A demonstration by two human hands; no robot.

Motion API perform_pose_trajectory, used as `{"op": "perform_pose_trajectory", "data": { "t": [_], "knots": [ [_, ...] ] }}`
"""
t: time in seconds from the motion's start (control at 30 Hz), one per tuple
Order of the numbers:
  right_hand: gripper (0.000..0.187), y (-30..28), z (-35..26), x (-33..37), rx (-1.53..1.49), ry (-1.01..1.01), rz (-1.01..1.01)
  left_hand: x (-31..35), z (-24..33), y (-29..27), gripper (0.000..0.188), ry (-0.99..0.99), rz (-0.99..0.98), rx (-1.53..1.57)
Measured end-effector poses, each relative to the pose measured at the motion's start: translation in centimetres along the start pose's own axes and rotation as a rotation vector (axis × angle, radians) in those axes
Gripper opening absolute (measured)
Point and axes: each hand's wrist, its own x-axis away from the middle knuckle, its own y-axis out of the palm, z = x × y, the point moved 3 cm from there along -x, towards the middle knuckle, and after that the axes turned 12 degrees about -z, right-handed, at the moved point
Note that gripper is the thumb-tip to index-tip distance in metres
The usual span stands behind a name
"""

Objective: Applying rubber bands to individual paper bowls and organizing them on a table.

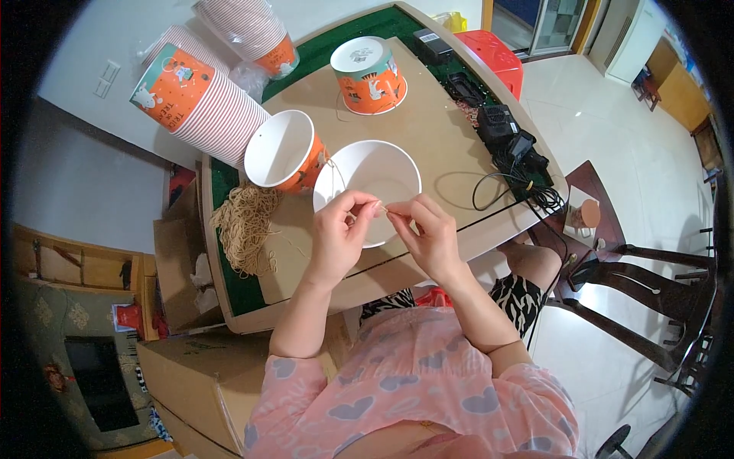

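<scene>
My left hand (pixel 342 233) and my right hand (pixel 427 233) meet over a white paper bucket (pixel 367 174) that lies tipped toward me on the table. Both pinch a thin tan string (pixel 382 206) between thumb and forefinger, at the bucket's near rim. A second orange-and-white bucket (pixel 281 149) lies on its side just left of it, mouth facing me. A bundle of tan strings (pixel 245 222) rests on the table beside my left hand.
A long nested stack of orange buckets (pixel 200 96) leans at the far left, another stack (pixel 252 30) behind. One bucket (pixel 369 75) stands upside down at the back. Black devices and cables (pixel 508 141) lie at the right edge. Cardboard boxes (pixel 199 367) sit below left; a dark chair (pixel 657 298) right.
</scene>
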Motion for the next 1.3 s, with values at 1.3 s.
{"op": "perform_pose_trajectory", "data": {
  "t": [1.3],
  "knots": [
    [0.010, -2.8, 0.4, 1.6, -0.069, 0.109, -0.138, 1.1, 4.7, -1.1, 0.003, 0.251, 0.138, -0.219]
  ]
}}
